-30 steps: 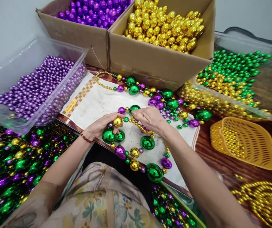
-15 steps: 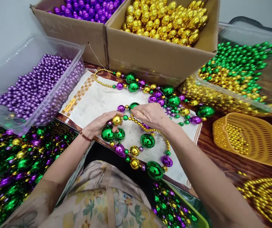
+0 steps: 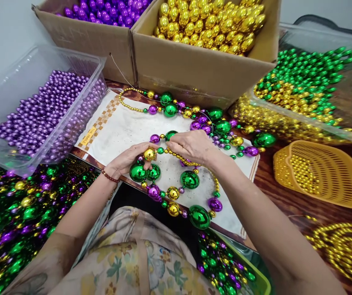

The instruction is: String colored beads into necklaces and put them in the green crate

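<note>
A bead necklace (image 3: 189, 179) of green, purple and gold beads in mixed sizes lies looped over a white towel (image 3: 123, 123). My left hand (image 3: 129, 161) pinches it near a gold bead, with large green beads hanging just below the fingers. My right hand (image 3: 191, 144) is closed around the strand of small gold beads a little to the right; its fingertips are partly hidden. From there the gold strand curves down to a purple bead and a large green one. Behind the hands, more strung beads (image 3: 170, 110) lie along the towel's far edge, with a thin string across them.
Two cardboard boxes (image 3: 194, 73) of purple and gold beads stand at the back. Clear plastic bins (image 3: 97, 67) flank the towel. An orange basket (image 3: 341, 176) of small gold beads and coiled gold strands (image 3: 344, 250) are at right. Finished-looking strands (image 3: 25, 213) heap at lower left.
The whole view has shifted slightly, moving the scene a little up and left. Both hands keep their grip on the necklace, with hardly any other movement.
</note>
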Demonstrator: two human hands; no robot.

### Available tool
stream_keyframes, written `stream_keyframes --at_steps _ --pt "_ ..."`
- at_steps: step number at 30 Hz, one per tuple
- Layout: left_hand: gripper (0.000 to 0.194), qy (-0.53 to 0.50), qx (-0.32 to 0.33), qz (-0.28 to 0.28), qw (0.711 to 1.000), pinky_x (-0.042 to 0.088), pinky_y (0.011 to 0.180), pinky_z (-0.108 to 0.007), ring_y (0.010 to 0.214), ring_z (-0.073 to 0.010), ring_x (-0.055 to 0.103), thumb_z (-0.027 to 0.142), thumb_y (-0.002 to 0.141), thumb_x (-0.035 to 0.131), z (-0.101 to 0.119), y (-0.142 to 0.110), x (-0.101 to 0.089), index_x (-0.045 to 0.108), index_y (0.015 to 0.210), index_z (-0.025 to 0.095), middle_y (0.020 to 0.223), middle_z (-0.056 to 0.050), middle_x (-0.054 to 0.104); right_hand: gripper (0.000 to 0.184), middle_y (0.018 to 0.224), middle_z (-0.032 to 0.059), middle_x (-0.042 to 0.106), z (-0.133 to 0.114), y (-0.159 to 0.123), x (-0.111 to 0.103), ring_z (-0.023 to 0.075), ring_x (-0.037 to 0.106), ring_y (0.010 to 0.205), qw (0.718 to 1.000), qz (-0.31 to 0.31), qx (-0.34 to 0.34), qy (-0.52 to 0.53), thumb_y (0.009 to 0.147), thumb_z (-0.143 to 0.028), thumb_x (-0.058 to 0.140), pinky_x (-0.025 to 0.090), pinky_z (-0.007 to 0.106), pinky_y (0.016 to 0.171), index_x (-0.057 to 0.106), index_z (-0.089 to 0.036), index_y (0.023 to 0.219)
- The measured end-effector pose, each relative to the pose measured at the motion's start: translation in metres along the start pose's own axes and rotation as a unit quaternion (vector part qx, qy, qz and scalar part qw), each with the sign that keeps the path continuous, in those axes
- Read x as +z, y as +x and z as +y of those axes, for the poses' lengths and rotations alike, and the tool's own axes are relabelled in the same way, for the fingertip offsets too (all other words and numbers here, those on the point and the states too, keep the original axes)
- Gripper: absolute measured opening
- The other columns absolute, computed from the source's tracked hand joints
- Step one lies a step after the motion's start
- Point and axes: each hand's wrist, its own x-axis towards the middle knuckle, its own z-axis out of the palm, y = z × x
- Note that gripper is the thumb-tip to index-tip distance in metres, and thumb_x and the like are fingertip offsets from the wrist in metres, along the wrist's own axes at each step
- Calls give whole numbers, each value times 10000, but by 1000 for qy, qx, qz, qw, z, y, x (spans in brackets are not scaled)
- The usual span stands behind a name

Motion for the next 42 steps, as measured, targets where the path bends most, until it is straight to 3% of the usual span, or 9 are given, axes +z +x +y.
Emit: stream_keyframes --at_steps 5,8,11,15,22,25,31,36,42 --pt "406 40 7 42 998 564 677 -267 581 -115 643 479 921 664 6 -9 4 679 1192 177 786 -25 682 432 862 50 665 21 -30 5 182 557 766 981 105 87 136 1009 -553 372 333 283 658 621 -205 956" --pt "439 53 14 63 997 541 640 -239 625 -146 666 503 904 680 8 -15 5 679 1188 168 683 -30 683 341 990 70 675 48 -85 20 188 595 821 927 226 202 221 978 -448 450 430 288 724 560 -194 1177" --pt "411 43 31 69 996 539 604 -235 601 -147 663 510 869 720 11 -18 9 703 1102 171 667 -30 687 339 1000 102 656 78 -152 41 217 613 835 851 337 349 202 949 -427 444 471 318 703 592 -177 1124" --pt "397 42 34 57 997 559 580 -257 608 -154 685 488 849 746 16 -17 26 710 1095 179 789 -43 724 349 1023 144 689 104 -207 71 293 624 951 851 250 460 39 927 -393 492 469 394 793 729 -177 1064" --pt "408 61 63 40 995 561 555 -238 592 -135 697 478 818 784 31 -16 53 706 1069 165 882 -36 727 399 1199 224 672 102 -198 82 332 604 1059 872 153 460 -61 952 -185 431 459 435 865 726 -103 1209" --pt "410 75 64 24 995 568 570 -243 609 -140 705 477 824 780 36 -17 57 697 1080 167 902 -41 733 392 1288 220 638 82 -185 67 364 571 1121 889 160 422 -73 953 -216 474 450 482 903 691 -128 1268" --pt "425 81 85 -1 993 565 576 -245 612 -140 705 500 810 785 46 -20 71 700 1072 176 894 -37 731 322 1317 182 629 33 -125 46 339 546 1184 969 152 189 53 910 -397 613 419 481 1008 694 -162 1115" --pt "407 83 145 5 986 553 555 -243 604 -145 696 483 794 802 69 -35 64 712 1069 196 838 -17 716 243 799 65 699 2 -125 6 213 635 822 909 186 179 328 896 -414 558 482 375 831 563 -204 775" --pt "310 108 277 33 954 579 687 -242 846 -161 708 288 823 778 100 -28 85 701 1112 208 997 -35 711 160 636 -20 603 -62 -178 -137 119 583 542 826 380 86 407 892 -245 668 486 275 575 618 -199 747"
